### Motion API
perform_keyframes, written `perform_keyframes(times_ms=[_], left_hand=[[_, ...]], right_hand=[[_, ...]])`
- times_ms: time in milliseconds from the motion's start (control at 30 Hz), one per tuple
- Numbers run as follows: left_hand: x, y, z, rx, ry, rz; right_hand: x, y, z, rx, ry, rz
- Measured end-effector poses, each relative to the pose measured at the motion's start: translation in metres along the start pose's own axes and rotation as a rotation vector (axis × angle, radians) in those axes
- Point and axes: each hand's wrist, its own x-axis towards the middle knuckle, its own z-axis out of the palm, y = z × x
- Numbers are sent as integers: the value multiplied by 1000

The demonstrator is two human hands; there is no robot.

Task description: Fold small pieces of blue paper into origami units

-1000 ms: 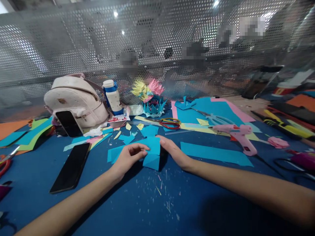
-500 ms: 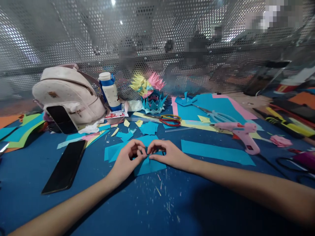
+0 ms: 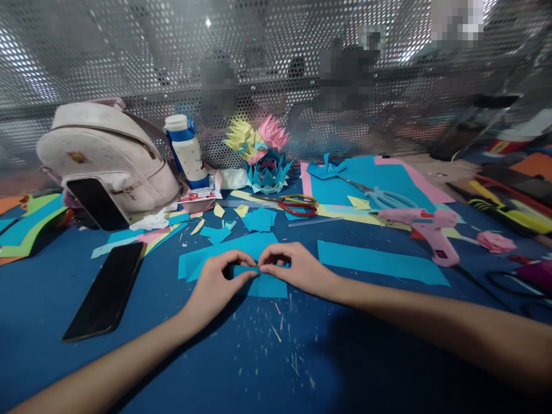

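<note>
A piece of blue paper [image 3: 271,287] is pinched between the fingers of both hands, low over the table. My left hand [image 3: 222,282] is closed on its upper edge, thumb below and fingers above. Right beside it, my right hand [image 3: 297,269] pinches the same edge, the fingertips of both hands almost touching. The fingers cover part of the paper, so its folds are partly hidden. Behind the hands lie more blue sheets [image 3: 196,259], and a long blue paper strip [image 3: 379,263] lies to the right of my right hand.
Red-and-yellow scissors [image 3: 297,205], a pink glue gun [image 3: 431,227] with a cord, and light-blue scissors [image 3: 388,198] lie farther back. Folded paper flowers [image 3: 267,167] stand by the bottle [image 3: 187,152] and backpack [image 3: 107,158]. A black phone [image 3: 106,293] lies left. Paper scraps [image 3: 215,233] are scattered about.
Fingers of both hands have shifted slightly along the blue paper's edge, and the paper now lies flatter and squarer under them. The whole view has tilted a little.
</note>
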Motion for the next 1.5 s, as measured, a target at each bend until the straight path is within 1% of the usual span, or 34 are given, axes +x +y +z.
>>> perform_keyframes(times_ms=[200, 433, 867, 1000, 1167, 1267, 1500], left_hand=[[0, 2, -1, 31, -11, 1], [-1, 4, 1, 7, -8, -19], [0, 0, 4, -56, -18, -49], [1, 0, 2, -51, -13, -51], [6, -4, -4, -36, -64, -81], [8, -6, -6, -43, -53, -90], [6, -3, -3, -129, -2, -109]], right_hand=[[-1, 1, 0, 17, -13, 16], [-2, 2, 1, 47, -5, 20], [-1, 2, 1, 62, -6, 20], [-1, 1, 0, 96, 8, -2], [-1, 1, -1, 139, 47, 11], [-1, 1, -1, 136, 35, 21], [0, -3, -1, 180, 87, 67]])
